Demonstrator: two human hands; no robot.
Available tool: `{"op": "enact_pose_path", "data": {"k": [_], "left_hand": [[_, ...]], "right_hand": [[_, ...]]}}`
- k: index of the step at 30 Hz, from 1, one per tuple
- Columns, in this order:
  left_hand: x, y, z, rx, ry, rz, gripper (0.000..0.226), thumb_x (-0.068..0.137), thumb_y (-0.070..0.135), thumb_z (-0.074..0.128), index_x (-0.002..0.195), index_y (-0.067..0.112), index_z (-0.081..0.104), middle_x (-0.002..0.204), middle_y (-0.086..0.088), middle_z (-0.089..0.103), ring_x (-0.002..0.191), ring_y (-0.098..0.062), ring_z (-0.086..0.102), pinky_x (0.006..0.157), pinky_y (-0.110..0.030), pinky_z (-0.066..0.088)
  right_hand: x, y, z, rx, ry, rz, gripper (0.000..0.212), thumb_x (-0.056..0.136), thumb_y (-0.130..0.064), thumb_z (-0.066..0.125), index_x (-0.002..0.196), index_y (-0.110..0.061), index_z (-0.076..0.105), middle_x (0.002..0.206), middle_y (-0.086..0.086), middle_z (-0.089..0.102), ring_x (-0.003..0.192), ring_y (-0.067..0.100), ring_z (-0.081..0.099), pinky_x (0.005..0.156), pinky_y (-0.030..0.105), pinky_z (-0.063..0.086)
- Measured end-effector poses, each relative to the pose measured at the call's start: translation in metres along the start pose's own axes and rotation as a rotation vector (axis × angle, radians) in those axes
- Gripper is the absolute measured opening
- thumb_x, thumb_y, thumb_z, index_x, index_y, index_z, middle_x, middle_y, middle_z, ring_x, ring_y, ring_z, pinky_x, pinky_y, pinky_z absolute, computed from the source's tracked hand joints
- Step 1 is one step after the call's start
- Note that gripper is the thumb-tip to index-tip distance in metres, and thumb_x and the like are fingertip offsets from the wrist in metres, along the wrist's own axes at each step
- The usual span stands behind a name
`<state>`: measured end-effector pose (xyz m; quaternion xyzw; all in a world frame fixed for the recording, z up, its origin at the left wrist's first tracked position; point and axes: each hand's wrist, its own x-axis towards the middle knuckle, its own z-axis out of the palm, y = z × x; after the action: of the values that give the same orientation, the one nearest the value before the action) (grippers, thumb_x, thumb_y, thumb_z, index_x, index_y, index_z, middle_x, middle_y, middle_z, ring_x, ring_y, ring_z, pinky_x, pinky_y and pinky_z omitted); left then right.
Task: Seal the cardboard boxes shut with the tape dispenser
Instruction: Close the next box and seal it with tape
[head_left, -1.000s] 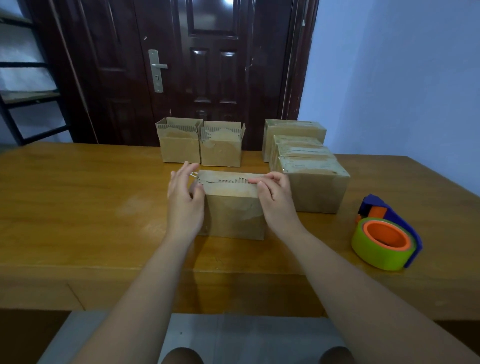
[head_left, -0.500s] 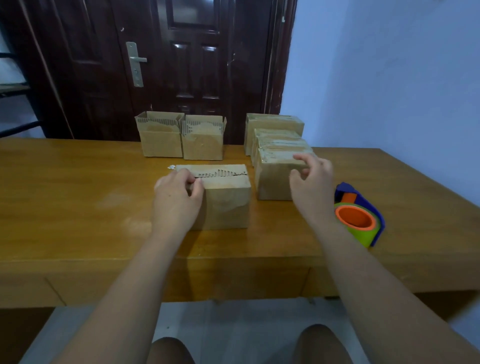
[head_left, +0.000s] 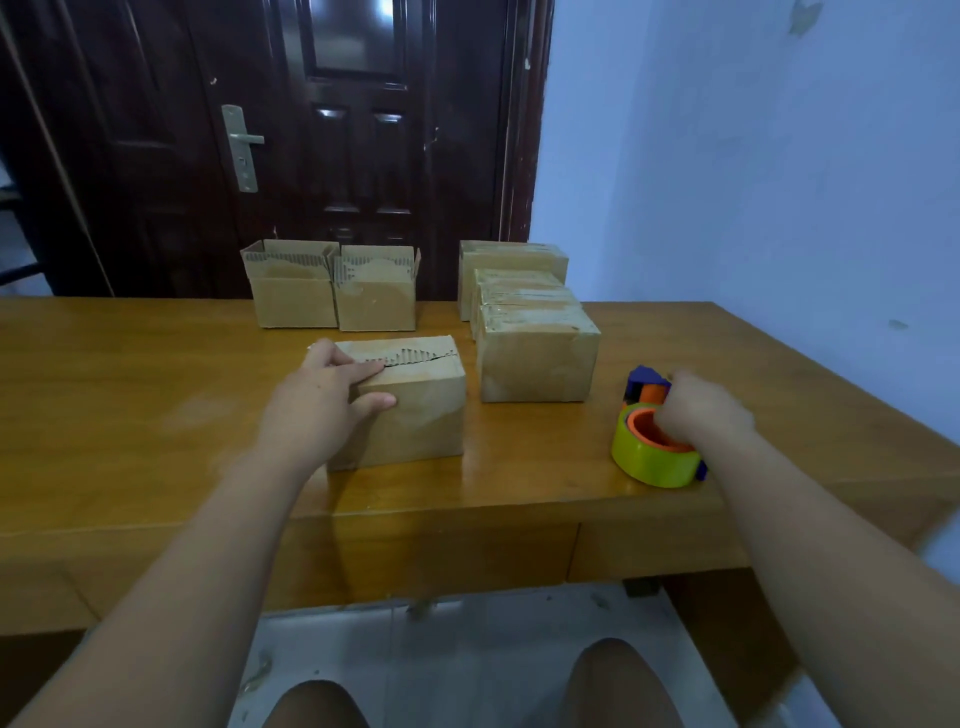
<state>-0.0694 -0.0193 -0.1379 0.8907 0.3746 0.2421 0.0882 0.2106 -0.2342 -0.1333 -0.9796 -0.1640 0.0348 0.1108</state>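
The fingers (head_left: 363, 370) of the left hand (head_left: 322, 402) lie straight and flat on the top of the nearest cardboard box (head_left: 421, 415). Their tips reach the jagged seam where the two top flaps meet. The thumb is stretched out against the front face of the same box, so the hand presses on the box and does not curl around it. The flaps are folded down, and torn corrugated edges show along the seam.

The right hand (head_left: 704, 410) is over the right and rear part of the tape dispenser (head_left: 649, 457). This hand is blurred. Its fingers seem to bend down over the dispenser, but I cannot tell whether they grip it or only touch it. The dispenser has a yellow-green roll of tape, an orange core and a blue body behind. It lies on the wooden table (head_left: 130, 395) near the front edge, to the right of all the boxes and well apart from the nearest one.

Just to the right of the nearest box, with a gap between, a row of closed boxes (head_left: 537, 364) runs back toward the far edge. At the far edge, more to the left, two open boxes (head_left: 293, 296) stand side by side and touch each other — their flaps point up.

Behind the table are a dark door (head_left: 353, 130) and, to the right, a pale blue wall (head_left: 753, 182). The person's knees show below the table's front edge.
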Motion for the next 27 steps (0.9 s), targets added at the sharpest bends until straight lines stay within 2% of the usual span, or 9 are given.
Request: {"op": "enact_pose_path", "data": {"k": [3,8,10,12,14,16,18,23,27], "left_hand": [[0.004,-0.002,0.0,-0.026,-0.008,0.019,0.05,0.09,0.049,0.054,0.135,0.028,0.052,0.12,0.006,0.042,0.109,-0.015,0.048,0.081,-0.03,0.044],[0.008,-0.005,-0.003,0.032,-0.052,0.087,0.046,0.092,0.047,0.05,0.133,0.028,0.053,0.149,0.011,0.033,0.129,-0.017,0.042,0.097,-0.039,0.042],[0.009,-0.005,-0.004,0.05,-0.058,0.103,0.045,0.094,0.047,0.049,0.135,0.028,0.052,0.149,0.012,0.036,0.131,-0.017,0.041,0.097,-0.039,0.041],[0.01,-0.008,-0.002,0.054,-0.046,0.114,0.045,0.094,0.047,0.048,0.135,0.029,0.052,0.148,0.012,0.039,0.13,-0.017,0.042,0.097,-0.039,0.041],[0.011,-0.011,0.0,0.039,-0.033,0.119,0.044,0.094,0.047,0.048,0.134,0.029,0.053,0.147,0.012,0.041,0.13,-0.017,0.042,0.098,-0.039,0.041],[0.013,-0.013,0.001,0.004,-0.031,0.115,0.044,0.094,0.046,0.049,0.134,0.03,0.053,0.146,0.011,0.043,0.131,-0.017,0.042,0.099,-0.041,0.04],[0.014,-0.012,0.001,-0.016,-0.039,0.114,0.043,0.093,0.046,0.05,0.134,0.031,0.053,0.145,0.011,0.044,0.131,-0.017,0.042,0.101,-0.042,0.04],[0.01,-0.012,0.005,-0.019,-0.013,0.169,0.043,0.094,0.043,0.05,0.135,0.029,0.053,0.143,0.011,0.046,0.13,-0.017,0.045,0.104,-0.039,0.038],[0.012,-0.013,0.003,-0.054,-0.023,0.212,0.041,0.095,0.039,0.051,0.134,0.026,0.054,0.141,0.008,0.049,0.13,-0.016,0.045,0.105,-0.034,0.035]], "right_hand": [[0.008,0.005,0.002,-0.05,-0.073,0.004,0.024,0.09,-0.025,0.055,0.108,-0.009,0.051,0.085,0.007,0.053,0.079,0.024,0.055,0.059,0.033,0.043],[0.014,0.011,0.004,0.044,-0.134,0.022,0.018,0.094,-0.02,0.053,0.087,-0.005,0.047,0.078,0.01,0.049,0.066,0.021,0.05,0.051,0.029,0.041],[0.014,0.015,0.003,0.205,-0.165,0.052,0.016,0.095,-0.015,0.051,0.085,-0.003,0.047,0.078,0.013,0.049,0.068,0.026,0.052,0.052,0.032,0.043],[0.008,0.02,0.002,0.416,-0.213,0.094,0.017,0.095,-0.011,0.049,0.08,-0.004,0.046,0.076,0.016,0.05,0.064,0.027,0.054,0.042,0.03,0.043],[0.003,0.026,0.003,0.616,-0.295,0.123,0.015,0.094,-0.008,0.052,0.08,-0.004,0.05,0.072,0.016,0.054,0.051,0.024,0.059,0.032,0.021,0.041],[0.0,0.03,0.006,0.809,-0.393,0.153,0.016,0.092,-0.007,0.055,0.076,-0.004,0.053,0.06,0.015,0.06,0.036,0.019,0.059,0.031,0.021,0.044],[-0.002,0.034,0.008,0.995,-0.499,0.209,0.016,0.093,-0.013,0.054,0.081,-0.004,0.058,0.052,0.014,0.064,0.038,0.019,0.062,0.036,0.024,0.05],[-0.014,0.029,0.013,1.426,-0.71,0.2,0.03,0.098,-0.026,0.042,0.098,-0.003,0.062,0.079,0.02,0.072,0.06,0.024,0.07,0.05,0.022,0.053],[-0.026,0.007,0.007,1.563,-0.723,0.087,0.028,0.097,-0.024,0.043,0.096,-0.005,0.063,0.075,0.015,0.07,0.064,0.023,0.068,0.054,0.027,0.056]]}}
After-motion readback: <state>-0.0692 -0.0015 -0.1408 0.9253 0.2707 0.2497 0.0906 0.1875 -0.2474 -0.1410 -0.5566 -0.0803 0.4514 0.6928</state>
